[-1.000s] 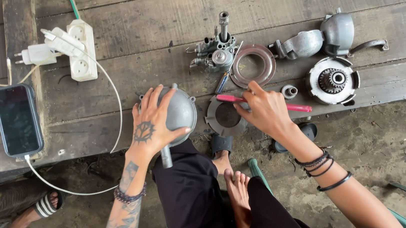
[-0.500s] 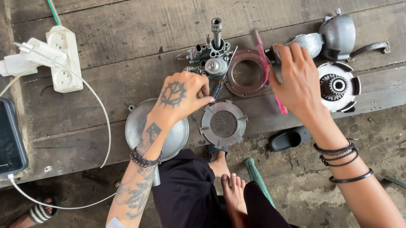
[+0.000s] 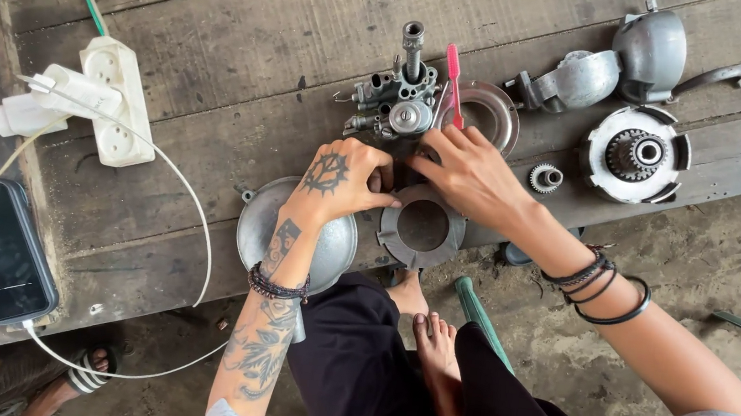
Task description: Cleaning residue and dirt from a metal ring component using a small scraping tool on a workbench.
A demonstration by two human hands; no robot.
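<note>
The left hand (image 3: 342, 177), fingers curled, and the right hand (image 3: 470, 174), gripping a pink toothbrush (image 3: 453, 81), both pinch the upper rim of the flat metal ring plate (image 3: 422, 227) at the bench's (image 3: 224, 28) 6 o'clock edge. The carburetor body (image 3: 395, 101) lies at 12 o'clock. Judged step: seating the plate; steady alignment needed.

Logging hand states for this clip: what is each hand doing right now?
Left hand: fingers curled, resting at the flat metal ring; grip cannot be told.
Right hand: shut on the pink-handled tool.

Left hand (image 3: 342, 177) is curled, knuckles up, wrist bent inward. Right hand (image 3: 470, 173) is angled across, fingers (image 3: 426, 163) pinched together.
</note>
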